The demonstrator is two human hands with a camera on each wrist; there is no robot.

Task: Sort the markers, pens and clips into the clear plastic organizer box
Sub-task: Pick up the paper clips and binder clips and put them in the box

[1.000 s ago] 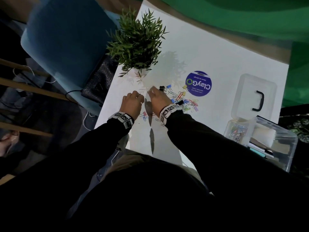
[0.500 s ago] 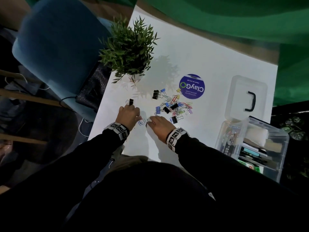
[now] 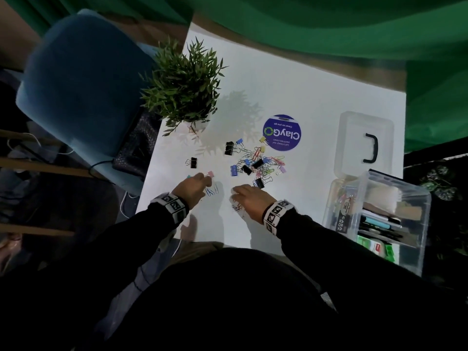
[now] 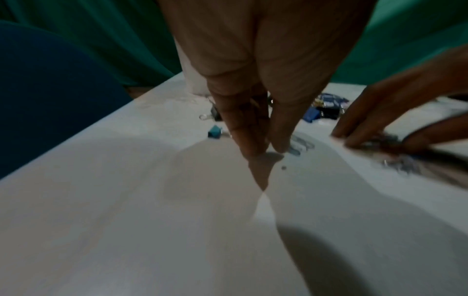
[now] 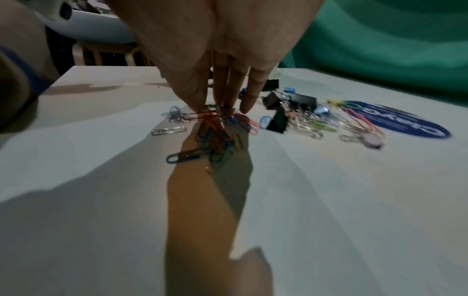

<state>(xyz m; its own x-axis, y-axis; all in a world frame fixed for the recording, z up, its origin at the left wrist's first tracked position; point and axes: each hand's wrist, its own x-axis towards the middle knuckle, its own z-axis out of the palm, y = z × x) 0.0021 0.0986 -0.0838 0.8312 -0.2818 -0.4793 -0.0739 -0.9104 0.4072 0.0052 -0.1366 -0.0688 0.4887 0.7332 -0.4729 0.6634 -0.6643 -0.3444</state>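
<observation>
Since a second ago our hands have pulled back from the far side of the clip pile (image 3: 255, 163) toward the near desk (image 3: 316, 102) edge. Our right hand (image 3: 249, 198) now pinches a bunch of paper clips (image 5: 215, 128) against the desk; our left hand (image 3: 191, 190) presses straight fingers beside blue paper clips (image 3: 211, 191). We judge we are gathering clips for the clear organizer box (image 3: 415, 198), open well to the right.
</observation>
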